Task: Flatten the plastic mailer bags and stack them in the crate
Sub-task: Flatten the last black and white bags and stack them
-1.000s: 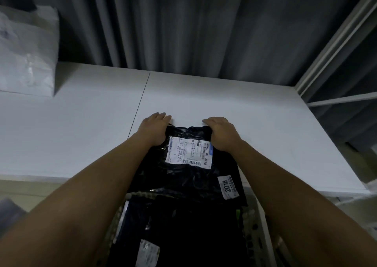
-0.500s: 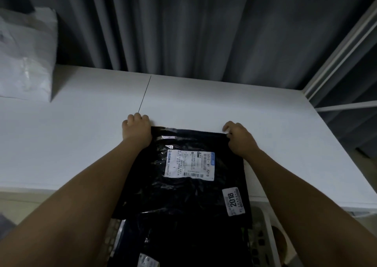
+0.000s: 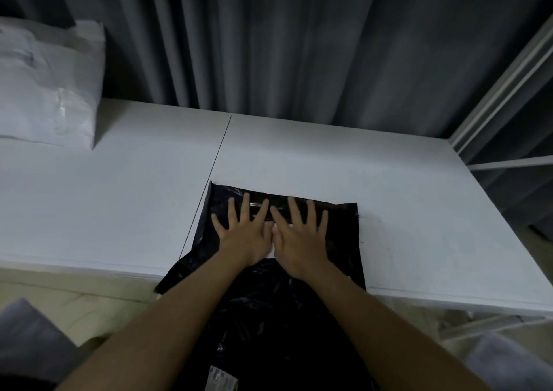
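Note:
A black plastic mailer bag (image 3: 341,235) lies on the white table (image 3: 119,205) near its front edge, its lower part hanging over the edge. My left hand (image 3: 245,229) and my right hand (image 3: 299,232) lie side by side on the bag's upper middle, palms down with fingers spread and straight, pressing on it. They cover most of the bag's white shipping label; only a sliver shows between the wrists. Below the table edge, more black mailer bags (image 3: 269,331) with a white label (image 3: 221,380) sit between my forearms. The crate is hidden under them.
A pile of white plastic bags (image 3: 45,91) sits at the table's back left. Grey curtains (image 3: 269,37) hang behind the table. A white shelf frame (image 3: 502,97) stands at the right. A seam (image 3: 220,151) splits the tabletop.
Both hands let go of the bag's top corners and moved to its middle, now flat with fingers spread. The bag lies farther onto the table, and the view has tilted up.

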The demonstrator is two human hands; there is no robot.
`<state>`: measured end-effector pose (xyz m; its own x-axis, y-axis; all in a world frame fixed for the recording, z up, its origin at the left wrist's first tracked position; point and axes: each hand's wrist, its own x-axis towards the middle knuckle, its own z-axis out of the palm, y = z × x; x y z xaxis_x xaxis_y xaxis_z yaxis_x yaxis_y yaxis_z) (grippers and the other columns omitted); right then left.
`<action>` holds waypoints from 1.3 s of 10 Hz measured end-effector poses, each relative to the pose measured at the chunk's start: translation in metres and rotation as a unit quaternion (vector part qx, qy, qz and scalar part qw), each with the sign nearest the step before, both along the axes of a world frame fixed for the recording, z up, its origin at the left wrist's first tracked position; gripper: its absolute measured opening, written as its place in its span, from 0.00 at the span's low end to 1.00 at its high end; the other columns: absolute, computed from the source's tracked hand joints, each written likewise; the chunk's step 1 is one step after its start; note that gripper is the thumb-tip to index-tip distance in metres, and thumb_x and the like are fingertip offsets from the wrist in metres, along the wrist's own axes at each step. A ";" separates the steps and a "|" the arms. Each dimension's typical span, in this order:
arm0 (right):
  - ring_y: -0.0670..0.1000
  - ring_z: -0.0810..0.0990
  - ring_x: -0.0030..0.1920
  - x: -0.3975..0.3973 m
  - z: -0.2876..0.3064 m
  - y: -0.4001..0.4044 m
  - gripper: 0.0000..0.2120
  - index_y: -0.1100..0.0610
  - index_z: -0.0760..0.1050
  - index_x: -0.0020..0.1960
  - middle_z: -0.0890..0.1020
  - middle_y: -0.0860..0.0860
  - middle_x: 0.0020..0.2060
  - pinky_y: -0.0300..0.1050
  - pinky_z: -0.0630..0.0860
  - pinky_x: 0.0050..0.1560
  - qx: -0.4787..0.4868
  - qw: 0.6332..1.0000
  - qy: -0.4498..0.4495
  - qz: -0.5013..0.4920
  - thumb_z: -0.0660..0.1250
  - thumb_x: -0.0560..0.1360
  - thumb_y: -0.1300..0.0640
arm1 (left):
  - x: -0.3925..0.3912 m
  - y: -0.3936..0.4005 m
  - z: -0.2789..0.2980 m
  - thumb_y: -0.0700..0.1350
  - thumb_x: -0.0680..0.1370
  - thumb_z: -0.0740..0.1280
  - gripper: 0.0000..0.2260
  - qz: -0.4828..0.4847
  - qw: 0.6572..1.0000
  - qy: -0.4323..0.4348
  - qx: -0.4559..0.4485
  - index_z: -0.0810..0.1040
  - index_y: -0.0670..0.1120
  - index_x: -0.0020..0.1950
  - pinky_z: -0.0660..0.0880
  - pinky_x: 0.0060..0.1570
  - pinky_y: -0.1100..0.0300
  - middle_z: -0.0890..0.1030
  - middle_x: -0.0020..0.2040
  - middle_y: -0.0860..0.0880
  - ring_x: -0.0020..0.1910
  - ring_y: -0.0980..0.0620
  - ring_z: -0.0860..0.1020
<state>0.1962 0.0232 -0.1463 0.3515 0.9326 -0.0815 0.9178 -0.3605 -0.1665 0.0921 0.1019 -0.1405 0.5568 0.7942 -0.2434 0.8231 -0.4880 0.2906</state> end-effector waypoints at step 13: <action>0.61 0.33 0.75 0.025 0.006 -0.014 0.28 0.44 0.43 0.78 0.37 0.51 0.77 0.67 0.29 0.68 0.010 0.996 -0.063 -0.054 0.47 0.81 0.43 | 0.019 0.019 -0.022 0.68 0.77 0.42 0.30 -0.024 0.998 0.041 0.033 0.37 0.61 0.76 0.33 0.66 0.31 0.34 0.77 0.50 0.74 0.43 0.31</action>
<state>0.2214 0.0097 -0.1403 0.4562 0.8898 -0.0126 0.8879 -0.4561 -0.0600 0.1107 0.1209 -0.1627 0.5754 0.7825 -0.2380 0.8176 -0.5437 0.1895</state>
